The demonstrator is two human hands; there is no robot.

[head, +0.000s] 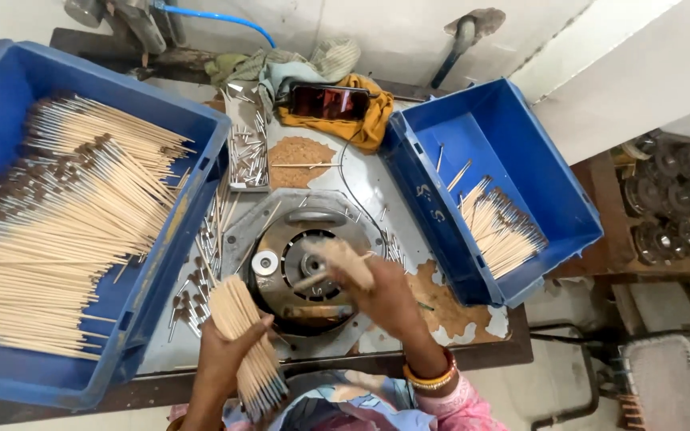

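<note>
So from my feed, the biggest thing is the big blue crate (9,88) on the left, packed with long pale sticks (49,239) that have dark tips, all lying roughly sideways. Across on the right sits a smaller blue crate (521,144), tilted a bit, with just a small pile of the same sticks (501,227) in its near half. Between the two is the desk (361,179), a scuffed grey top with rusty brown patches, and in the middle of it a round metal machine plate (301,267) with a dark hub. Short metal pins (247,152) are scattered on the far left part of the desk, some in a little tray, more trailing down beside the plate. At the far edge there's a phone (329,102) lying on a yellow cloth (365,120).

Now the hands. My left hand (229,355) has its grip clamped round a fat bundle of sticks (245,343), held near the body, just near-left of the plate. My right hand (385,295) is over the plate, grip closed on a few sticks (341,263); it's motion-blurred, so I can't tell how many. Orange bangles (429,375) on that wrist.
</note>
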